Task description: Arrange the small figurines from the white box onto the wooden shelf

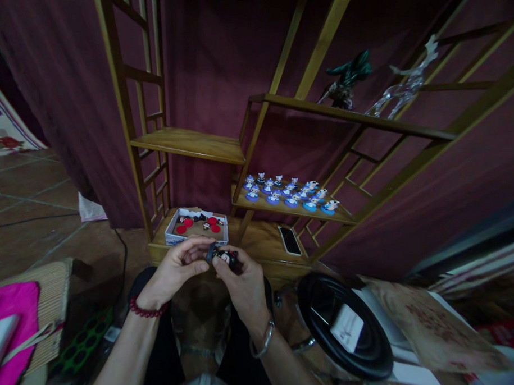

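Just in front of a shelf, my left hand [186,261] pinches a dark round base [211,252] by its rim. My right hand [245,280] is closed on a small black-haired figurine [226,257], which lies tilted against the base; whether the two are joined I cannot tell. Beyond my hands, an open cardboard box [173,236] on the lowest shelf holds several small dark figurines and several red discs [215,229]. To the right on a raised shelf [278,208] stand several finished-looking figurines [274,197] on purple and blue bases.
A phone [289,240] lies on the lowest board right of the box. A green ornament [349,80] and a clear deer figure [405,89] stand higher up. At lower right is a black round seat [330,347] with a white paper [347,328]; a pink cloth [20,313] lies at left.
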The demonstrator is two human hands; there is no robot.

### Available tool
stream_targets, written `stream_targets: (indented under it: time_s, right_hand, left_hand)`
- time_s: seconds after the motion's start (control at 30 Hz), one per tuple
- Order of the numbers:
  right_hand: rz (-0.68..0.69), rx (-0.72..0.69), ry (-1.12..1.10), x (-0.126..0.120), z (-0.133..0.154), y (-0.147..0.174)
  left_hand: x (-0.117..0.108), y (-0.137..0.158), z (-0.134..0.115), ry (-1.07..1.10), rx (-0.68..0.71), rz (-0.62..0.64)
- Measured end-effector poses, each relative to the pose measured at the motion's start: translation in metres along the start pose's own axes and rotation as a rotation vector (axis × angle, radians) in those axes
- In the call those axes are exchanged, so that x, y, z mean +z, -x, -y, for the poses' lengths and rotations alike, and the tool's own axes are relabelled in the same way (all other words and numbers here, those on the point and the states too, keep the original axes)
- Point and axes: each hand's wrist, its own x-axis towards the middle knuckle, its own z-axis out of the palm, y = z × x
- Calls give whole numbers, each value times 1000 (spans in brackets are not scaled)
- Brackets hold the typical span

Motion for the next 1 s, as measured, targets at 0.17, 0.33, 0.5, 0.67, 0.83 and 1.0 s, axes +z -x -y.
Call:
stream_targets:
  time_s: [0.17, 0.33, 0.5, 0.67, 0.83, 1.0]
  right_hand:
    - [5, -47, 32, 0, -4, -2]
    - [13, -212, 171, -4, -5, -5]
    - [67, -290, 293, -8, -2, -11]
    - [122, -306, 346, -13, -1, -20]
    - [123, -248, 299, -14, -6, -26]
    - [95, -238, 217, -11, -16, -27]
  left_hand:
    - [0, 0, 2, 4, -30, -25]
    - [-1, 0, 2, 13, -82, -21]
    - [2, 0, 2, -5, -89, -56]
    - [12, -2, 15, 159, -101, -217]
    - [17, -6, 24, 343, -153, -284]
    - [17, -9, 26, 425, -160, -348]
